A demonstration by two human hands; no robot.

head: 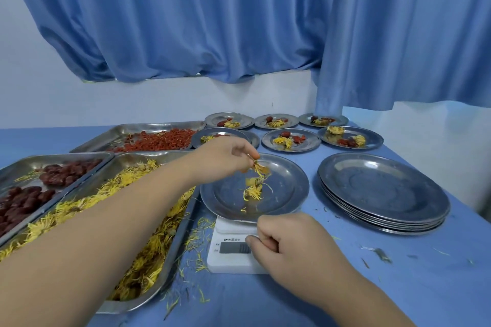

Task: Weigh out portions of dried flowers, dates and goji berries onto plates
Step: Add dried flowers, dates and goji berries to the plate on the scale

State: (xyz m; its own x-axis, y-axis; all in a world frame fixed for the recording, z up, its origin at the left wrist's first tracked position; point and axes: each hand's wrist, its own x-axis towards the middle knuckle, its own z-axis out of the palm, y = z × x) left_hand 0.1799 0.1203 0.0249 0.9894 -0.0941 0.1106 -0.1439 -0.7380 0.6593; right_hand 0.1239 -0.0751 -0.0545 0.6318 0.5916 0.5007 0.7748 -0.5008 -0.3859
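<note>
A steel plate (287,188) sits on a white digital scale (228,260) at the centre. A few yellow dried flowers (253,190) lie on the plate. My left hand (225,158) hovers over the plate's far-left side and pinches a dried flower (259,166) just above it. My right hand (295,244) rests on the scale's front right with fingers curled, covering part of the display; it holds nothing that I can see. To the left stand a tray of dried flowers (148,260), a tray of dates (32,191) and a tray of goji berries (156,141).
A stack of several empty steel plates (382,191) stands right of the scale. Several filled plates (291,139) sit in two rows at the back. Loose petals (199,236) litter the blue tablecloth. Blue curtains (239,21) hang behind the table, whose right edge is near.
</note>
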